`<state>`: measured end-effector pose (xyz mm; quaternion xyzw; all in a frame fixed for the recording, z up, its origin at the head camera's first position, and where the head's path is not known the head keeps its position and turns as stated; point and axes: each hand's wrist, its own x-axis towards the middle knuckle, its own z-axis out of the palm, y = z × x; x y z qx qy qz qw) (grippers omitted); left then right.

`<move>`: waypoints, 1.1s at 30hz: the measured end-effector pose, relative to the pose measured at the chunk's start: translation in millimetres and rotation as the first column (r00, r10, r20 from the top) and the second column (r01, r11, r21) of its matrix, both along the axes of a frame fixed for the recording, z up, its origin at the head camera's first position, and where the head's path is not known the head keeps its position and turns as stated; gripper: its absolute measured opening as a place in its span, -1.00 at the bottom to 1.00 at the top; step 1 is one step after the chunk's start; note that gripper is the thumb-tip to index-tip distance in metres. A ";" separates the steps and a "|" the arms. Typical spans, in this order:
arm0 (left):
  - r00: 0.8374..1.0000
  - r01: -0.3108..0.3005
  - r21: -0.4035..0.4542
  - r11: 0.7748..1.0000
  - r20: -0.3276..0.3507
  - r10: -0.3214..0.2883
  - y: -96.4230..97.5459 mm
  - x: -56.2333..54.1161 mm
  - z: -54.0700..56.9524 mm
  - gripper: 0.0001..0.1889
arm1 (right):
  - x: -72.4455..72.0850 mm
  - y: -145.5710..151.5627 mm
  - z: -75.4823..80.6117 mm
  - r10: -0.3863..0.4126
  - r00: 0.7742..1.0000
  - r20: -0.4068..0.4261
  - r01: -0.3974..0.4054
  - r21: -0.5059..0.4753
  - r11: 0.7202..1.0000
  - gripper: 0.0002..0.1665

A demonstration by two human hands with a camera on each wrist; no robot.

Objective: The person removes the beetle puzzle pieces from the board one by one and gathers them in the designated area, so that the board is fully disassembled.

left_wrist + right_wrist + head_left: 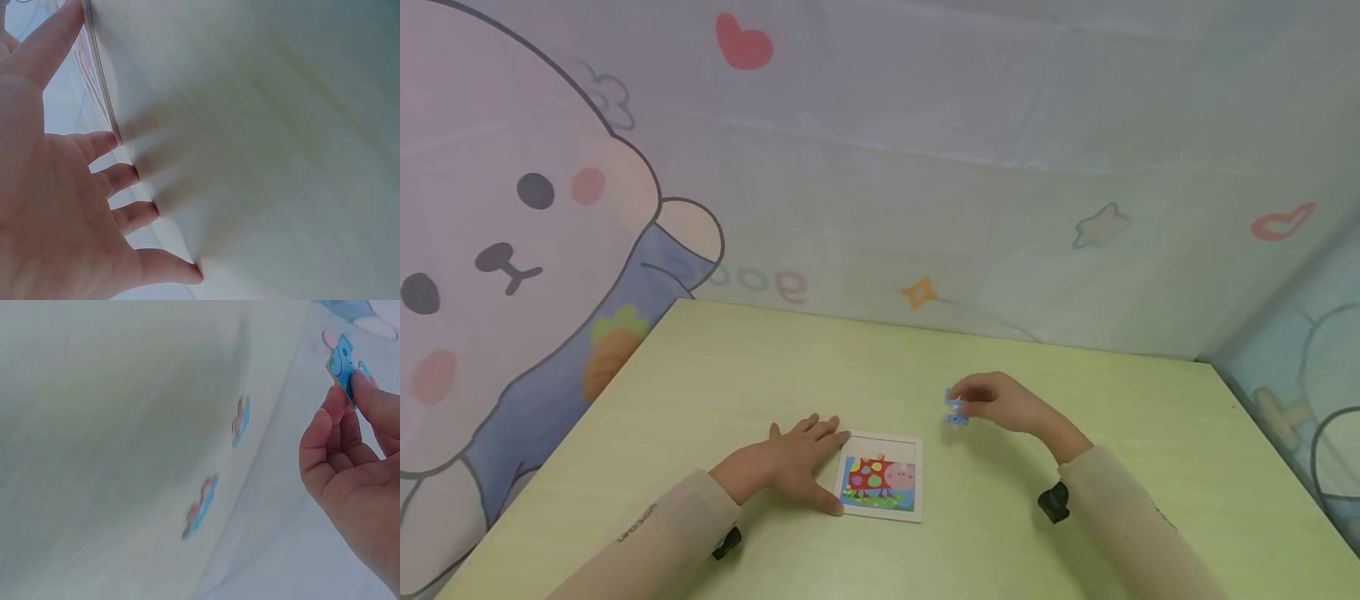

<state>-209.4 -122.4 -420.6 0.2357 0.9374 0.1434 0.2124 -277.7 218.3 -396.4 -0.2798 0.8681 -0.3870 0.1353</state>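
A square jigsaw tray (919,479) with a pale frame lies on the table. Its picture shows a red spotted body and pink face, with a pale strip bare along the top. My left hand (797,462) is spread flat at the tray's left side, thumb at the lower corner and index finger at the upper one. In the left wrist view the fingertips (147,215) rest on the table. To the right of the tray, my right hand (1003,402) pinches a blue puzzle piece (342,365) between thumb and fingers, raised over the table.
Two more blue and pink puzzle pieces, one nearer (201,507) and one farther (240,422), lie on the table in the right wrist view. The pale green table (760,358) ends at a printed cloth backdrop (887,167). Dark wrist devices (1054,502) sit at both cuffs.
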 end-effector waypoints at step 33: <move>1.000 0.008 -0.001 1.000 0.007 -0.008 -0.5 -1.1 -2.1 0.06 | -26.2 110.3 -23.8 -0.345 0.936 0.064 0.331 0.169 0.928 -0.67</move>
